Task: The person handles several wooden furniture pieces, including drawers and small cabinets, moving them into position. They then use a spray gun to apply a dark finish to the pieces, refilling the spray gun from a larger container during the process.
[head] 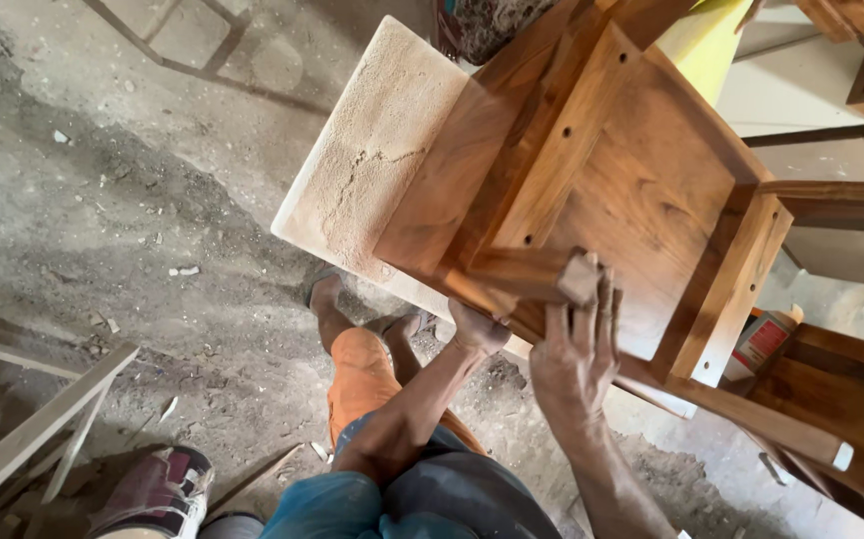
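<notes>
Wooden stool (601, 190) upturned, leg beneath both hands (537, 344).

The wooden stool (611, 190) is warm reddish-brown with dark grain; the foam pad (372, 150) is pale beige, speckled.

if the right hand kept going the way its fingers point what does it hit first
Probably the end of the wooden leg: the right hand points up the picture with its fingertips already at it. Beyond lies the stool's underside.

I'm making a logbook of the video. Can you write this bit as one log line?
left hand: grips wooden stool frame edge | right hand: fingers on stool leg end | stool: upturned on dusty slab
</notes>
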